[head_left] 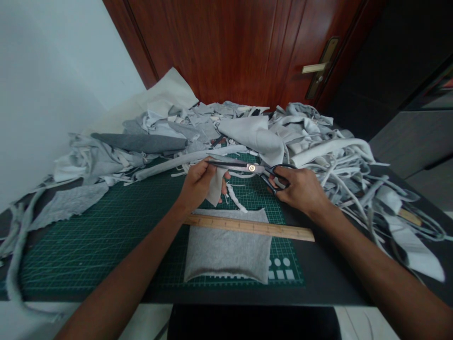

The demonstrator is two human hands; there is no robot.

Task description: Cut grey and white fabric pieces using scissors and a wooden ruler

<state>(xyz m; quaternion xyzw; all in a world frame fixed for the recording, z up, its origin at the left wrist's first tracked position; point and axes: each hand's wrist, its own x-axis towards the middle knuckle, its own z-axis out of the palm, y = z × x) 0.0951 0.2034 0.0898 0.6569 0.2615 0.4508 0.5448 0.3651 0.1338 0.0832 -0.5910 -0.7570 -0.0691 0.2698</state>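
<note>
Being gripped between the fingers of the left hand [198, 184], a pale grey jersey scrap [215, 189] was held above a green gridded cutting mat [88, 255], while black steel scissors [252, 168] were gripped through their loops by the right hand [300, 190]; the blades seemed to lie at the scrap's top edge.

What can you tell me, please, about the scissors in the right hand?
The scissors have dark blades, black loop handles and a brass-coloured pivot screw. They lie nearly level, blades pointing left, handles in the right hand. The blades cross the top edge of a grey fabric piece pinched by the left hand, above a green cutting mat; how far they gape is hard to tell.
</note>
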